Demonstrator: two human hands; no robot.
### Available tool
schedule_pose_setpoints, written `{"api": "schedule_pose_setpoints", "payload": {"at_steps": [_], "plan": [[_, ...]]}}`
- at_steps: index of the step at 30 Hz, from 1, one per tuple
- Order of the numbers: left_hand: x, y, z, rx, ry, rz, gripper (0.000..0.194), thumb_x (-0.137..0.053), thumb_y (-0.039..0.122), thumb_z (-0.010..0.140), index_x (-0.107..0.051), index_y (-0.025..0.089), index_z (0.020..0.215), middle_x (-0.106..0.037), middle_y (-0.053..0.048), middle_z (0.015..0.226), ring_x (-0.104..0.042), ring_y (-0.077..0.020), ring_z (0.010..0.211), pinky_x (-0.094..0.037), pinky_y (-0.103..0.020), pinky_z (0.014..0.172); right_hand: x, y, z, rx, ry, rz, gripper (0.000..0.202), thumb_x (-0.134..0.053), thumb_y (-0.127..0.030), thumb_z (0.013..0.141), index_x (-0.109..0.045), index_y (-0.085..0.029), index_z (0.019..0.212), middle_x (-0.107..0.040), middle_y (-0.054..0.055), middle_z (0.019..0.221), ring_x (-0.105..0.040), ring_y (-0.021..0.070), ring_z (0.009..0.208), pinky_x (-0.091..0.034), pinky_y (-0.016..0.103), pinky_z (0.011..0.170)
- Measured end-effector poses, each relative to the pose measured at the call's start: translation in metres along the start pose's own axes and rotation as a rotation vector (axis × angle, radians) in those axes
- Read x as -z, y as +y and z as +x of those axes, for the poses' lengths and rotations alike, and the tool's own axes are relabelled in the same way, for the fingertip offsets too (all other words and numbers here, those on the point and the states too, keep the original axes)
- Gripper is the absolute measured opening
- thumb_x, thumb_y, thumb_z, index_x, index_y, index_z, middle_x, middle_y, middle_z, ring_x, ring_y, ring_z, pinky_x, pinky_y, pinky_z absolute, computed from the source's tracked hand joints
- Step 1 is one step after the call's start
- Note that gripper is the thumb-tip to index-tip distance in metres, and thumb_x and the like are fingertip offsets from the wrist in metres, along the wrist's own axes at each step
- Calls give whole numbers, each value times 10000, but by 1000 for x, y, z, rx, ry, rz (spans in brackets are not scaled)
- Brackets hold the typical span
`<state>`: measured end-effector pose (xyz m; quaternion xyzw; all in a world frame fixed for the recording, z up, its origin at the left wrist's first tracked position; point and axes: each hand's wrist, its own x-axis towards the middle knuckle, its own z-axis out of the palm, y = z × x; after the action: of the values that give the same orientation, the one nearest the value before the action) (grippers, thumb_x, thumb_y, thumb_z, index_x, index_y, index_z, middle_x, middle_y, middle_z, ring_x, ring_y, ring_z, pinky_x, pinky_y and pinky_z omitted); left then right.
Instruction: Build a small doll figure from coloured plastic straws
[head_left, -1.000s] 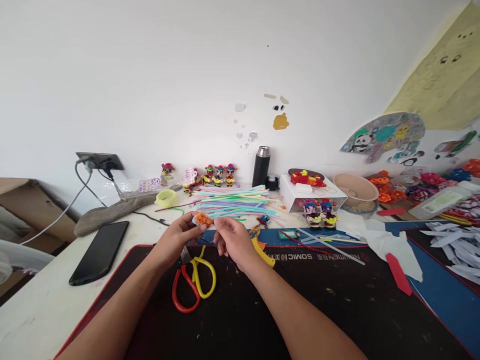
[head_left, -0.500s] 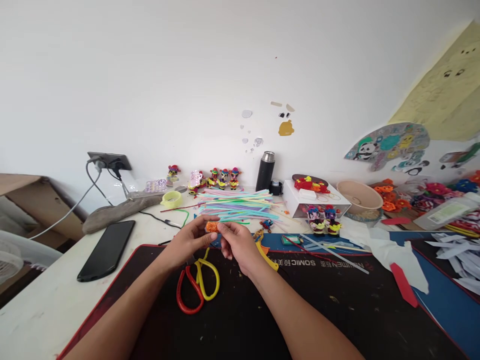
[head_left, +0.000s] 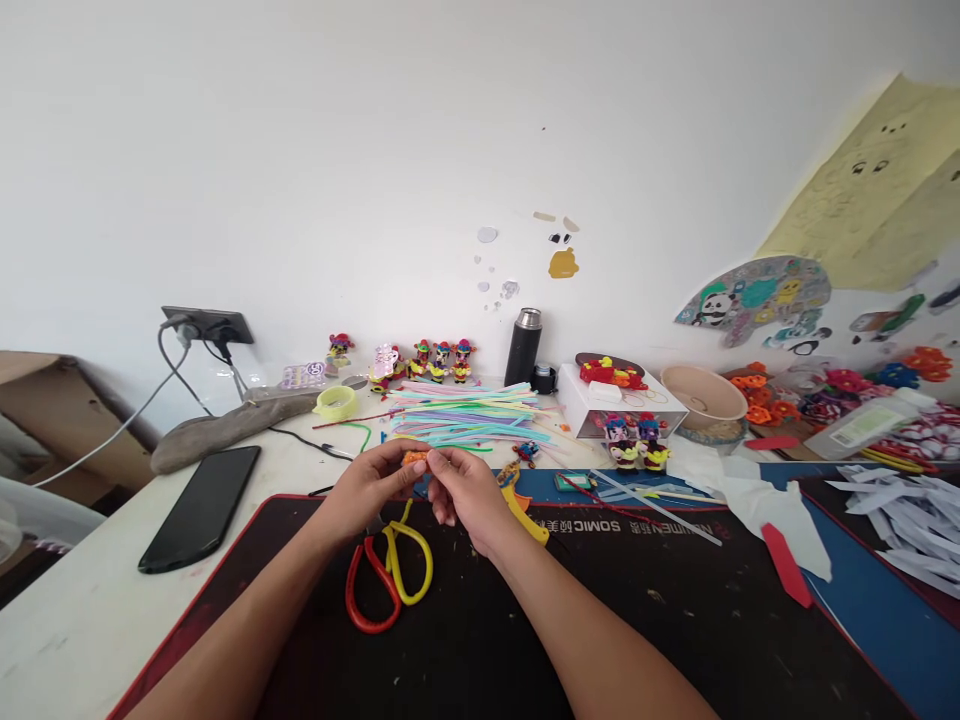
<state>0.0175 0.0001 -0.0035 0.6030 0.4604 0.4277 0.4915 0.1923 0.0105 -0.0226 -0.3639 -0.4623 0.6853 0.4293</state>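
Note:
A small fuzzy orange pipe-cleaner piece (head_left: 415, 458) is pinched between both my hands, above the dark desk mat. My left hand (head_left: 369, 488) grips it from the left with thumb and fingers. The thumb and fingertips of my right hand (head_left: 466, 492) press on its right end, and the other fingers curl below. Most of the piece is hidden by my fingers. Just below my hands lie scissors (head_left: 373, 628) with one red and one yellow handle, their blades partly covered. Behind my hands is a spread of pastel pipe cleaners (head_left: 472, 410).
A black phone (head_left: 201, 508) lies to the left, near driftwood (head_left: 225, 428) and yellow tape (head_left: 335, 403). At the back stand a black thermos (head_left: 523, 350) and several small figures. Yellow-handled pliers (head_left: 525, 515) lie right of my hand; a white box (head_left: 626, 410) stands beyond.
The whole view has shifted slightly, with things appearing a little further left. Both hands stay on the orange piece, and less of it shows between my fingers.

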Motion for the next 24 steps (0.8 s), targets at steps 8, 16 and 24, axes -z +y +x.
{"api": "schedule_pose_setpoints", "payload": {"at_steps": [8, 16, 24], "plan": [[6, 1, 1, -48, 14, 4, 532, -762, 593, 866, -713, 234, 1255, -699, -28, 889, -629, -213, 827, -506, -314, 708, 2, -3, -2, -8, 15, 55, 592, -813, -737, 729, -622, -187, 838, -516, -83, 510, -447, 78, 375, -240, 209, 359], [7, 2, 1, -64, 61, 22, 411, -782, 596, 831, -784, 213, 982, -694, -26, 817, -585, -183, 706, -491, -292, 634, 1, -2, -1, -18, 29, 67, 618, -847, -740, 677, -621, -194, 859, -459, -108, 480, -437, 80, 370, -236, 203, 359], [3, 6, -2, -58, 77, 9, 402, -772, 589, 843, -774, 223, 1012, -724, -27, 872, -625, -191, 739, -531, -318, 699, -1, -1, -3, -17, -24, 53, 612, -760, -773, 768, -619, -191, 893, -626, -46, 634, -511, 78, 375, -265, 202, 343]]}}
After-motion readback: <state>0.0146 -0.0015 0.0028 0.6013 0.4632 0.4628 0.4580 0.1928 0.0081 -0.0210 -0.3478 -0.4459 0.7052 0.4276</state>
